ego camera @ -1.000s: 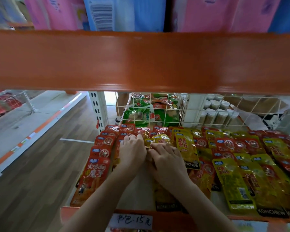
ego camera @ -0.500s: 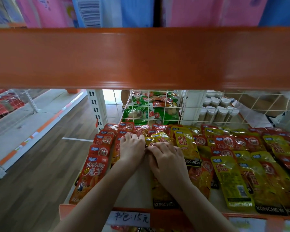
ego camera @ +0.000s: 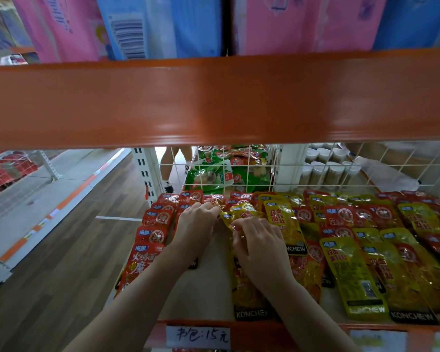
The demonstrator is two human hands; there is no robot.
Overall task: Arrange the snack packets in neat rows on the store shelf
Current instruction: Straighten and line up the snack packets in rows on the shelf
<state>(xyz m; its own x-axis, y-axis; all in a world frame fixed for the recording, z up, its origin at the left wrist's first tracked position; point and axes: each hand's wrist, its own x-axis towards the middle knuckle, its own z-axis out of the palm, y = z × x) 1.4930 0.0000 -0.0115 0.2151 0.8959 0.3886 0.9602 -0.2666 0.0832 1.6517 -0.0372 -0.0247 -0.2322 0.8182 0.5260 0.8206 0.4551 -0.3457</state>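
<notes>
A broad orange shelf beam (ego camera: 214, 102) crosses the whole upper view and hides the back of the shelf above it, where pink and blue packages (ego camera: 163, 24) stand. Below it, the shelf board (ego camera: 201, 288) carries snack packets lying flat with their long axes running from the front edge toward the back, printed tops pointing to 12 o'clock. At 9 o'clock of the hands runs a column of red packets (ego camera: 148, 252), overlapping like shingles; at 3 o'clock lie yellow KONCHEW packets (ego camera: 351, 275) mixed with red ones, several skewed slightly toward 1 o'clock. A white wire mesh divider (ego camera: 239, 171) closes the back, with green packets (ego camera: 211, 174) behind it at 12 o'clock and white-capped cylindrical containers (ego camera: 325, 171) at 1 o'clock. A handwritten price label (ego camera: 197, 336) sits on the front rail at 6 o'clock. The left hand (ego camera: 194, 229) lies palm down with fingers curled, its fingertips pinching the top edge of a crinkled yellow packet (ego camera: 236, 213) near the middle of the shelf. The right hand (ego camera: 261, 246) covers another yellow packet (ego camera: 247, 293), its fingertips pinching the same crinkled packet from the 5 o'clock side. The forearms hide part of the bare board between the columns.
</notes>
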